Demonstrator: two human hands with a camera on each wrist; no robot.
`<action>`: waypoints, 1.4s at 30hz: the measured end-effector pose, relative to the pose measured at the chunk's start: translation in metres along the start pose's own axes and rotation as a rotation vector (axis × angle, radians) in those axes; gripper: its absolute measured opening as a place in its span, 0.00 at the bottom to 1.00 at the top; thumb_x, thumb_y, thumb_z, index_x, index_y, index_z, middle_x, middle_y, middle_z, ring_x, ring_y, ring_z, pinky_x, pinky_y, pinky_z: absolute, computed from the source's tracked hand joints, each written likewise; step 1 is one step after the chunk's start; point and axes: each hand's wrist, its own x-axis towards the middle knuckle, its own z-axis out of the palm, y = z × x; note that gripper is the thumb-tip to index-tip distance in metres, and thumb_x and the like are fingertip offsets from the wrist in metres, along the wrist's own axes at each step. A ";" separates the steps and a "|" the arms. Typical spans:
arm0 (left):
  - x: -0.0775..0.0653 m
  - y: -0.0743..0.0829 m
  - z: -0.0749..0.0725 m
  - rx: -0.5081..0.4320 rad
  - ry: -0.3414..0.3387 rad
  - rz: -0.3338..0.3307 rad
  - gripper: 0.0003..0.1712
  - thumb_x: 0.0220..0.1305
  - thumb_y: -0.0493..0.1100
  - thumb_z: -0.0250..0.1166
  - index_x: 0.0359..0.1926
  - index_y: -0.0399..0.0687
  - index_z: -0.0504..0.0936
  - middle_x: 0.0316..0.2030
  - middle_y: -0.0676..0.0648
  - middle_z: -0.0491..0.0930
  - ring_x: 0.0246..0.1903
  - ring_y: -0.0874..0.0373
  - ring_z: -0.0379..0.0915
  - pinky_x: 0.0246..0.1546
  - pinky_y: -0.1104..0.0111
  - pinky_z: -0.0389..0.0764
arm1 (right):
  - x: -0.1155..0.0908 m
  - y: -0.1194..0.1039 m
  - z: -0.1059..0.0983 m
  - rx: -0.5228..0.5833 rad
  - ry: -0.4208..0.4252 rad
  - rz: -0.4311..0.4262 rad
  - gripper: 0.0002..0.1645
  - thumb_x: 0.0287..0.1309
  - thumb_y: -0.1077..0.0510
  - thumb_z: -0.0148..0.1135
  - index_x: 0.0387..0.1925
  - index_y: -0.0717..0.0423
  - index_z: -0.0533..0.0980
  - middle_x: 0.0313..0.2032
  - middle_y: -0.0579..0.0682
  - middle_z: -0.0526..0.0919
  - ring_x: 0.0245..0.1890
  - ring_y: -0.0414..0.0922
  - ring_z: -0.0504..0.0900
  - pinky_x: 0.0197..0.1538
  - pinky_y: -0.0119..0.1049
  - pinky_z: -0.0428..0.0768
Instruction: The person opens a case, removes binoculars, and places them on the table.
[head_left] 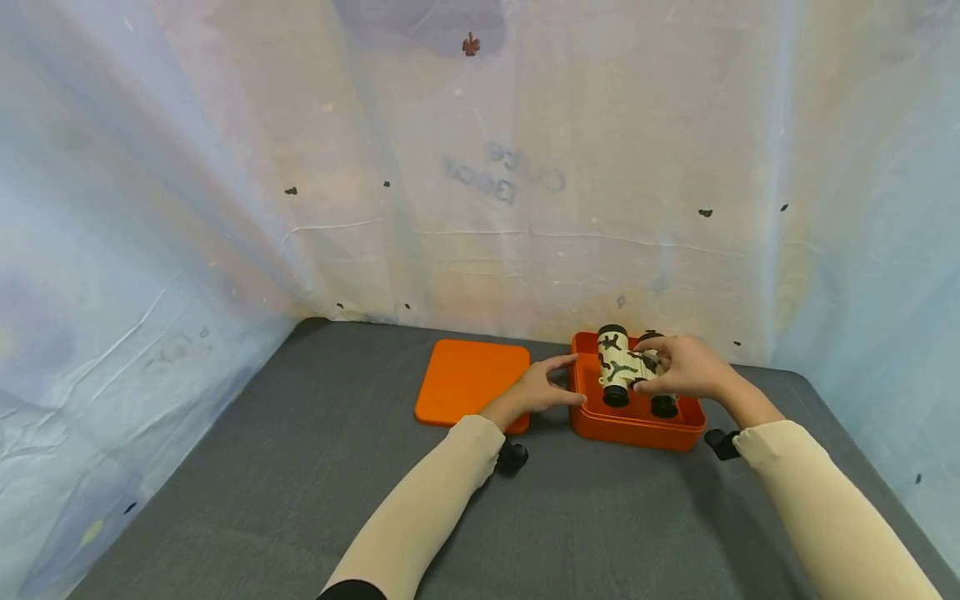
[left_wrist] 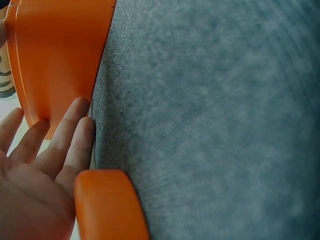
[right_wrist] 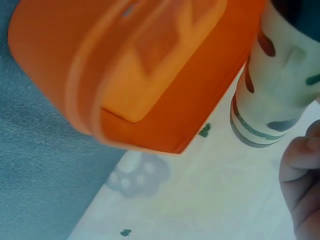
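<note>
Camouflage-patterned binoculars [head_left: 617, 358] are at the orange box [head_left: 637, 432], over its inside. My right hand [head_left: 693, 367] grips them by the middle, with its thumb toward the near side. In the right wrist view one barrel [right_wrist: 275, 85] shows beside the box's rim, and the curled fingers [right_wrist: 305, 155] are at the edge. My left hand [head_left: 536, 387] rests against the box's left wall, fingers extended. The left wrist view shows those fingertips [left_wrist: 77, 107] touching the orange wall [left_wrist: 60, 55]. Whether the binoculars touch the box floor cannot be told.
An orange lid [head_left: 472, 379] lies flat left of the box, partly behind the left hand. Grey cloth [head_left: 300, 483] covers the table. A pale patterned curtain [head_left: 600, 167] hangs close behind the box, with more on both sides.
</note>
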 end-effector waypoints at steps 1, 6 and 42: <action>0.000 0.000 0.000 0.000 0.000 -0.002 0.45 0.53 0.50 0.74 0.70 0.67 0.64 0.69 0.48 0.65 0.37 0.59 0.79 0.35 0.65 0.82 | -0.001 -0.002 -0.001 -0.003 0.003 -0.002 0.42 0.44 0.41 0.75 0.59 0.56 0.75 0.10 0.41 0.59 0.12 0.37 0.55 0.21 0.33 0.61; 0.001 -0.002 -0.002 -0.007 -0.001 -0.007 0.45 0.53 0.50 0.74 0.70 0.69 0.64 0.69 0.48 0.65 0.32 0.55 0.78 0.31 0.65 0.78 | -0.005 -0.010 -0.002 -0.019 0.012 -0.004 0.42 0.43 0.40 0.75 0.59 0.55 0.75 0.12 0.42 0.65 0.13 0.39 0.60 0.23 0.34 0.64; 0.005 -0.001 -0.003 0.099 0.007 0.054 0.41 0.58 0.41 0.69 0.70 0.67 0.64 0.70 0.48 0.64 0.37 0.57 0.73 0.27 0.70 0.73 | -0.073 -0.073 0.019 -0.028 0.029 -0.130 0.38 0.36 0.37 0.77 0.52 0.44 0.79 0.13 0.35 0.52 0.14 0.31 0.52 0.21 0.26 0.52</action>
